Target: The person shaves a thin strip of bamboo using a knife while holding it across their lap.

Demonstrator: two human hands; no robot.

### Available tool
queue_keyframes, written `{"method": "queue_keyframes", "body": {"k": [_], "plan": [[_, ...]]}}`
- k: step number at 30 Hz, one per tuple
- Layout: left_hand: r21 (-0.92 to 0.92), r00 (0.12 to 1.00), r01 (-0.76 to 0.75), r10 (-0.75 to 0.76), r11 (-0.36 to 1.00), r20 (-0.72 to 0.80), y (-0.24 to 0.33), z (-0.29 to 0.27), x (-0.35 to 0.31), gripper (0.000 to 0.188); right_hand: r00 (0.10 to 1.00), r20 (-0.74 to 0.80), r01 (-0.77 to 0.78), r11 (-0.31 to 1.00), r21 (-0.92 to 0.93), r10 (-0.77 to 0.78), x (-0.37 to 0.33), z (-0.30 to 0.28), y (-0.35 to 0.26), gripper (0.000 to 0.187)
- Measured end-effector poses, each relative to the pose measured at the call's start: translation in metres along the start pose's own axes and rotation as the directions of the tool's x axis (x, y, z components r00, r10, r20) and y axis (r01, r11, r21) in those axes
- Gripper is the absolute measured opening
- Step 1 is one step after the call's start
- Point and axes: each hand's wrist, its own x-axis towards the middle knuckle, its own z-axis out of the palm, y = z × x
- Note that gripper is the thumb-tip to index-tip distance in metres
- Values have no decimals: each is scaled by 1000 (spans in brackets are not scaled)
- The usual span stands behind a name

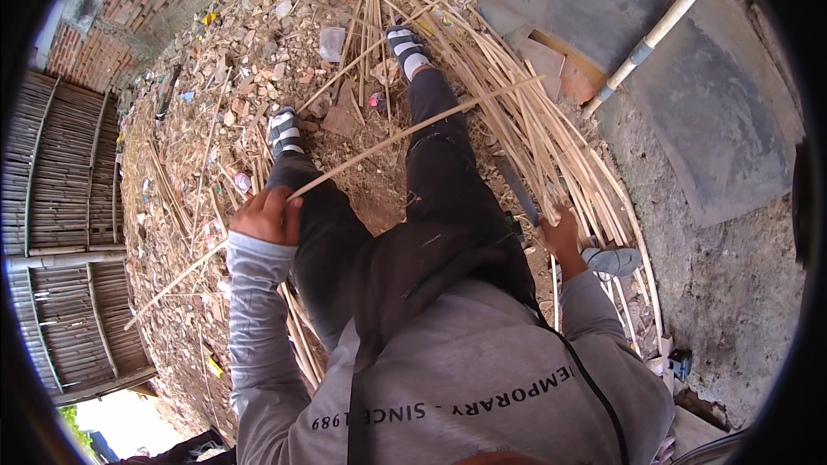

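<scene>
My left hand (265, 217) is closed around a long, thin bamboo strip (388, 143). The strip slants across my lap, its lower end out to the left and its upper end over the bundle on the right. At my right hip, my right hand (560, 231) grips a knife (519, 193) with a long dark blade, which points up and to the left, away from the fist. The handle is mostly hidden in the fingers. Beside that hand lies a large pile of pale bamboo strips (551, 142). Blade and held strip are apart.
My legs stretch forward over rubble-strewn ground (250, 77). More strips (369, 9) lie beyond my feet and to my left. A grey sandal (613, 261) rests by my right forearm. A pale pole (659, 34) leans at the right; a bamboo-slat wall (60, 172) stands left.
</scene>
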Motion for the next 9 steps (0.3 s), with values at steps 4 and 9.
{"method": "queue_keyframes", "body": {"k": [4,9], "plan": [[112,965,-261,261,959,14,26,7,45,13,751,-526,440,897,-54,-400,24,-58,-118,53],[100,864,-502,495,859,91,82,22,83,13,707,-241,665,741,-93,-665,30,-98,-172,56]]}}
